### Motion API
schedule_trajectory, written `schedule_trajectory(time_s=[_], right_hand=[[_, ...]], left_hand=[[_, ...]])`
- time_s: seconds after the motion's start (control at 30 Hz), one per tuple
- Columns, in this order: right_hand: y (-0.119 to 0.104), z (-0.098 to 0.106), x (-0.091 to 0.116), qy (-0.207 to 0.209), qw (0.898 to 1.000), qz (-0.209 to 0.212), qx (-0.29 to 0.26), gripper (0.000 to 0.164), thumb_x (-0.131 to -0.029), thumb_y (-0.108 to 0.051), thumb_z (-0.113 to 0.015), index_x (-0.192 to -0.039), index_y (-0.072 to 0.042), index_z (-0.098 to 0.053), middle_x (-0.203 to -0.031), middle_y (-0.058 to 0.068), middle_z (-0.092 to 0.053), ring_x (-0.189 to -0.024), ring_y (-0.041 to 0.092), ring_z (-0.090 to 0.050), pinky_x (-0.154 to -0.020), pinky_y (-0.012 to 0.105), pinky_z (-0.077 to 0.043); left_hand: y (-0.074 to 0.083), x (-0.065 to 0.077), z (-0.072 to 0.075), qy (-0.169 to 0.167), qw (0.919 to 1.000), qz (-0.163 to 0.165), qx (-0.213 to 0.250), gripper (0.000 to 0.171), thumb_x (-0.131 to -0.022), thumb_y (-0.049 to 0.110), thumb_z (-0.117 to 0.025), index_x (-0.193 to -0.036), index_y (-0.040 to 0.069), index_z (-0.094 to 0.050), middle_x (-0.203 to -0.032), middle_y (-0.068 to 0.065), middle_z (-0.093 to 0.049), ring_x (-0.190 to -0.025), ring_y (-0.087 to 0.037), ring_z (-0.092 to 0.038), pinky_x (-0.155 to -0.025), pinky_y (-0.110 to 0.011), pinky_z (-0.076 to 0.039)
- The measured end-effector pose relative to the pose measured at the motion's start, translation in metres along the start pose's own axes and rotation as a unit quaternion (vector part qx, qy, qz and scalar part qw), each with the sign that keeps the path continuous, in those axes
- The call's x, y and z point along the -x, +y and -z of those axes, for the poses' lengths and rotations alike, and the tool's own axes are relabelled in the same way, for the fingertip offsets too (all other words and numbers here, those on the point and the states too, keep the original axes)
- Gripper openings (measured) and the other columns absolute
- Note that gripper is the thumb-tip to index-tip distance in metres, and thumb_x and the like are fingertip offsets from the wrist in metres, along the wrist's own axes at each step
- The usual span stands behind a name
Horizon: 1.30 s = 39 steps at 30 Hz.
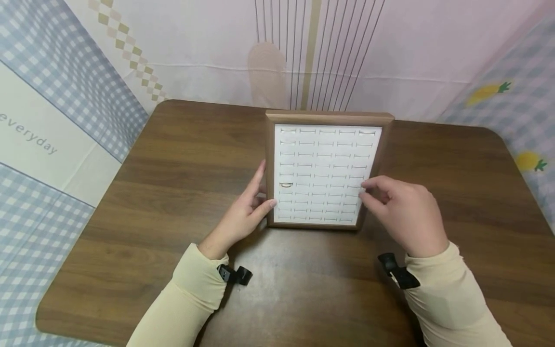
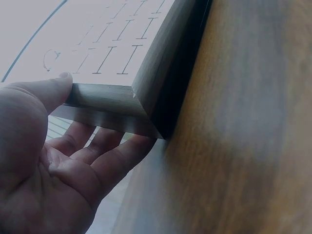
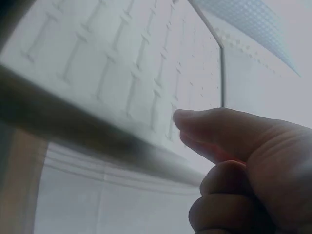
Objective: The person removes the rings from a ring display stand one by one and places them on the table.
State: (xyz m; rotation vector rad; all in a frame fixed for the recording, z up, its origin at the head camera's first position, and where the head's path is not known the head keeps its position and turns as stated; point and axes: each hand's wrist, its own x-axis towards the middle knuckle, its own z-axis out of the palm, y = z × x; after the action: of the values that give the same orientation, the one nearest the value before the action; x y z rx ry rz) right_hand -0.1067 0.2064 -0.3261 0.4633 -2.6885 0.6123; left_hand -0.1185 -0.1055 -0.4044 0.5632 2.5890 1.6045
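A wooden-framed ring display board (image 1: 321, 168) stands tilted back on the table, its white face cut with rows of short slits. One ring (image 1: 286, 185) sits in a slit of the leftmost column. My left hand (image 1: 244, 209) grips the frame's left side, thumb on the front edge and fingers behind, as the left wrist view also shows. Close to the board's right edge is my right hand (image 1: 405, 209), its thumb (image 3: 192, 118) and index finger drawn together at a slit, the other fingers curled. Whether anything small is between those fingertips is hidden.
The brown wooden table (image 1: 182, 159) has rounded corners and extends to both sides of the board. Behind it hangs a pale printed curtain (image 1: 208, 43), with blue checked cloth (image 1: 56, 62) at the left. A black wrist strap (image 1: 399, 272) shows on the right sleeve.
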Motion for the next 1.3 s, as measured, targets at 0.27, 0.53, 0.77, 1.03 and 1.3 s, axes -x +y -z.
schedule_trajectory(time_s=[0.27,0.53,0.77,1.03,1.3], right_hand=[[-0.016,-0.023,-0.002,0.024,0.999,0.048,-0.011,0.015,-0.085,-0.012,-0.077,-0.100,-0.012,-0.080,-0.051,-0.009,-0.040,-0.046,0.009,-0.034,-0.042,0.027,-0.029],[-0.034,-0.042,-0.007,0.038,0.996,0.082,-0.027,0.015,-0.084,-0.013,-0.077,-0.099,-0.013,-0.080,-0.054,-0.007,-0.053,-0.046,0.009,-0.039,-0.041,0.027,-0.032],[-0.045,-0.051,-0.012,0.046,0.993,0.097,-0.040,0.014,-0.085,-0.012,-0.078,-0.099,-0.014,-0.079,-0.070,-0.002,-0.071,-0.049,0.009,-0.046,-0.043,0.030,-0.039],[-0.054,-0.058,-0.017,0.041,0.993,0.101,-0.053,0.013,-0.087,-0.013,-0.077,-0.100,-0.012,-0.079,-0.080,0.001,-0.075,-0.051,0.012,-0.050,-0.045,0.033,-0.043],[-0.065,-0.068,-0.026,0.053,0.991,0.110,-0.058,0.012,-0.087,-0.014,-0.076,-0.098,-0.013,-0.079,-0.075,0.000,-0.073,-0.051,0.012,-0.054,-0.046,0.032,-0.045]], left_hand=[[0.000,0.000,0.000,-0.001,1.0000,-0.003,0.001,0.088,-0.101,0.014,-0.062,-0.163,0.029,-0.002,-0.121,-0.020,-0.064,-0.090,-0.025,-0.071,-0.074,-0.032,-0.060],[0.000,0.000,0.001,-0.001,1.0000,-0.005,0.001,0.088,-0.101,0.014,-0.062,-0.163,0.029,-0.003,-0.120,-0.020,-0.064,-0.090,-0.025,-0.071,-0.077,-0.034,-0.059],[-0.001,-0.001,0.001,0.000,1.0000,-0.004,-0.005,0.088,-0.100,0.016,-0.063,-0.163,0.031,-0.003,-0.121,-0.019,-0.064,-0.091,-0.025,-0.071,-0.078,-0.034,-0.060],[-0.001,-0.002,0.001,0.000,1.0000,0.000,-0.004,0.088,-0.100,0.017,-0.063,-0.162,0.036,-0.004,-0.121,-0.018,-0.064,-0.091,-0.024,-0.070,-0.080,-0.034,-0.059],[-0.001,-0.001,0.001,0.002,1.0000,-0.004,-0.001,0.088,-0.100,0.015,-0.064,-0.163,0.034,-0.004,-0.121,-0.019,-0.064,-0.090,-0.024,-0.071,-0.079,-0.033,-0.059]])
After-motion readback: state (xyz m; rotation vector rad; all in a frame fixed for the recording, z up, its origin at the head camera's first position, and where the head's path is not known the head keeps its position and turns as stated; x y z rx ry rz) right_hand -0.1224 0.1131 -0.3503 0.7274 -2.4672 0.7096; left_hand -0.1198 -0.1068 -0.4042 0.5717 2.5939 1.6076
